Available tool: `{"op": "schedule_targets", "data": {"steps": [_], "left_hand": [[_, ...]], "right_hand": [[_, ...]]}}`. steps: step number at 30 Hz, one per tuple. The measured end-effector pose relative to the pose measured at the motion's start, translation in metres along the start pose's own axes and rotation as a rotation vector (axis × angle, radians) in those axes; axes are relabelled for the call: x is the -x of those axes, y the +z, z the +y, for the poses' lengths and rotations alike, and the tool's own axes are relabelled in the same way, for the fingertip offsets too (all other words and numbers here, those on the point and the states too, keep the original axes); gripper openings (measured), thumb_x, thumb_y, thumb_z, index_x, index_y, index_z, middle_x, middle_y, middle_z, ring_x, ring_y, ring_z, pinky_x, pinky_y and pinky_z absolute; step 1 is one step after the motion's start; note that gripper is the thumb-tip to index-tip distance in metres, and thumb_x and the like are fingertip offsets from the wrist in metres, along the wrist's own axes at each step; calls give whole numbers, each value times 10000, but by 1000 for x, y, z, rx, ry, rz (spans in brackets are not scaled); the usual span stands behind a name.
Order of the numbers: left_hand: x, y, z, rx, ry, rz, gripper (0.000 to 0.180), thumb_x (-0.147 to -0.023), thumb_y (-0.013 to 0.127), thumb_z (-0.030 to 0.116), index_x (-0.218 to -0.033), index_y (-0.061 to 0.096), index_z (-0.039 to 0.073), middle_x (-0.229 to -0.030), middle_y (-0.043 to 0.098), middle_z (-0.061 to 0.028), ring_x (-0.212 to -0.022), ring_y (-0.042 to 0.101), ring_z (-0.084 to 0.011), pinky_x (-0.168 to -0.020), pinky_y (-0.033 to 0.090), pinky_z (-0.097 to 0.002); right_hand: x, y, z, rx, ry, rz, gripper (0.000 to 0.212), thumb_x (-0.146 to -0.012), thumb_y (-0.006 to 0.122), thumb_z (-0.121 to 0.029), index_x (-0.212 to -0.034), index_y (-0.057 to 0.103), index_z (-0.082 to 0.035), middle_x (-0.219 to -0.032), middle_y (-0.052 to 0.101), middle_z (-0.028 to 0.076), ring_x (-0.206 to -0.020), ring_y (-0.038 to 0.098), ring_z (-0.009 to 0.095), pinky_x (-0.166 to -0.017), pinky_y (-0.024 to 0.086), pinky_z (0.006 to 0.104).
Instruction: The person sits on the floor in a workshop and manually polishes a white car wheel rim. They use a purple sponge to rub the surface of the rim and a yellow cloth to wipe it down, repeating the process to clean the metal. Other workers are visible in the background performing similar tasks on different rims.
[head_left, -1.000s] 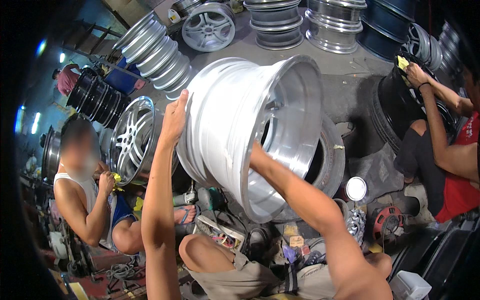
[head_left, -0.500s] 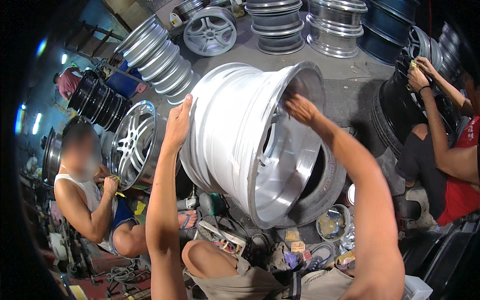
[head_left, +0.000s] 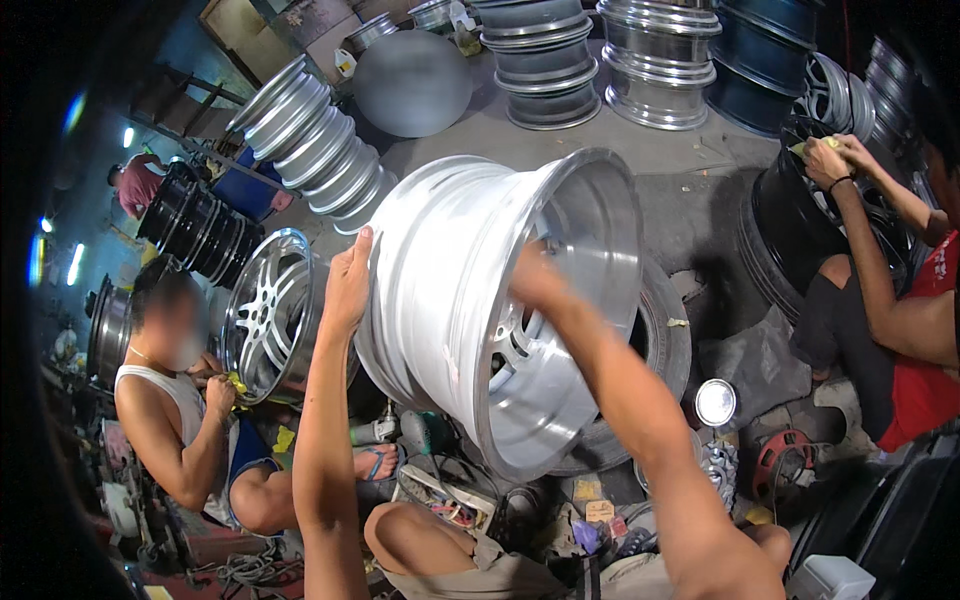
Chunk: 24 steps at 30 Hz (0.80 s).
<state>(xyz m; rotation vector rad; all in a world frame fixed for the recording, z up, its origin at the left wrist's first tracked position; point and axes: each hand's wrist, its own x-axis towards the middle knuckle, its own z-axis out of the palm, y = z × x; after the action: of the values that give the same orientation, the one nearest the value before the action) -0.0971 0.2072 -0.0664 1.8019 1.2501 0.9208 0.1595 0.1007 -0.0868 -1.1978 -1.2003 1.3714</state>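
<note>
A large silver wheel rim (head_left: 440, 270) stands tilted in front of me, its open side facing right. My left hand (head_left: 347, 275) grips the rim's left edge, thumb pointing up. Inside the barrel, near the spokes, is my right hand (head_left: 540, 277); motion smears it and its fingers are hidden, so I cannot make out whether it holds anything. Under the rim lies a black tyre (head_left: 672, 345), partly covered by it.
One person (head_left: 175, 400) at left works on a polished rim (head_left: 265, 305); another person (head_left: 910, 330) at right handles a black wheel. Stacked rims (head_left: 320, 150) stand behind. Near my knees are a power tool (head_left: 425, 432), a round tin (head_left: 715, 402) and a red cable reel (head_left: 782, 462).
My right hand has moved left and down inside the barrel, toward the spokes. My left hand keeps its grip on the edge. The whole view has shifted slightly.
</note>
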Motion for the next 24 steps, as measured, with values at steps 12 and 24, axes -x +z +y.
{"op": "schedule_targets", "data": {"steps": [12,24], "left_hand": [[-14,4,-3,-143,33,3,635,-1103,466,485,-1188,698,-100,-974,693,-56,-958,560,-124,-914,462,-294],[-34,-10,-25,-48,37,4,733,-1066,490,583,-951,706,-107,-888,626,-44,-880,516,-132,-829,457,-314]], "right_hand": [[-54,-175,65,-1178,-104,606,379,-1042,457,-129,-1347,507,90,-1279,617,250,-1138,666,414,-926,613,552],[230,-11,199,1041,19,83,320,-965,559,-188,-1211,574,17,-1007,661,289,-1020,638,488,-950,478,550]]}}
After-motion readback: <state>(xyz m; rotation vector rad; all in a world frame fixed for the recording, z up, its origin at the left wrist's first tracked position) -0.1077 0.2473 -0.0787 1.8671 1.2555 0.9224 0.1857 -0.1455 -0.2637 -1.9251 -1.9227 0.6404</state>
